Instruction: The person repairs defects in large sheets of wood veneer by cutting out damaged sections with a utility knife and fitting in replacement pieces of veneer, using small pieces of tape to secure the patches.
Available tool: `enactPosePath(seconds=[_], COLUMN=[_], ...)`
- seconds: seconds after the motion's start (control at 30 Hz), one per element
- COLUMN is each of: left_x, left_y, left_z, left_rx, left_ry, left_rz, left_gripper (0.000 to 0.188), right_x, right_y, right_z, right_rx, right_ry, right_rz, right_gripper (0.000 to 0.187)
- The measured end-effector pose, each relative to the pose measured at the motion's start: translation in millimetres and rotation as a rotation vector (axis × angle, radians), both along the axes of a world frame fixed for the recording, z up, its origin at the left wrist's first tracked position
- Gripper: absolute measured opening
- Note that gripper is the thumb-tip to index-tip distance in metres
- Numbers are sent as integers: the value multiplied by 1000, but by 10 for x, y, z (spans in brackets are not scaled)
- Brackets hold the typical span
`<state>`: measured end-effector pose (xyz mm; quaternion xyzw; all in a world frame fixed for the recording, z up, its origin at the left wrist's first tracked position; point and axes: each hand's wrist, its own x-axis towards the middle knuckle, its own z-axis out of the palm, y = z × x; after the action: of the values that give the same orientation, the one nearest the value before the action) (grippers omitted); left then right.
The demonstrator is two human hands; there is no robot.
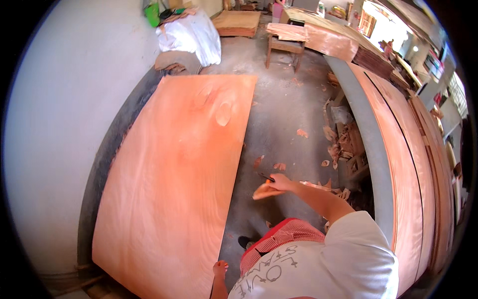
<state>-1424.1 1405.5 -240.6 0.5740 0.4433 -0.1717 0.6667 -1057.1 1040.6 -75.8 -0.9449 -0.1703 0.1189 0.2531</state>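
My right hand (281, 183) is closed around a knife-like tool with a dark, thin blade (265, 176) and a bit of orange at the grip. A small pointed scrap of wood veneer (266, 191) hangs from the same hand, over the floor. To the left lies a large reddish wood sheet (169, 184), with an oval patch (223, 113) in its grain near the far end. Beside the sheet's near right edge is my left hand (220, 268), low down, fingers loosely curled and apart, with nothing visible in it.
Veneer scraps (280, 166) litter the grey floor (279, 114). On the right runs a long stack of wood sheets (406, 164), with offcuts (351, 142) beneath. Farther off stand a small wooden table (286, 42), a white bundle (191, 37) and a board pile (236, 22). A white wall (74, 99) borders the left.
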Motion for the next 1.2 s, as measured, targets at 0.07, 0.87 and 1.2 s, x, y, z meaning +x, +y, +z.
enactPosePath(seconds=[0.07, 0.87, 1.2], left_x=[182, 2369, 2740], left_y=[-100, -4153, -5367], left_z=[208, 1895, 1834], left_rx=[57, -220, -1033], left_ry=[-18, -87, -109], left_rz=[-80, -937, -727], left_gripper=[18, 48, 41], right_x=[-266, -1596, -1556], right_y=[-414, -3633, -3459], right_z=[58, 343, 702], right_rx=[88, 879, 907], right_ry=[113, 208, 155], right_rz=[-81, -950, -887], right_gripper=[30, 13, 21])
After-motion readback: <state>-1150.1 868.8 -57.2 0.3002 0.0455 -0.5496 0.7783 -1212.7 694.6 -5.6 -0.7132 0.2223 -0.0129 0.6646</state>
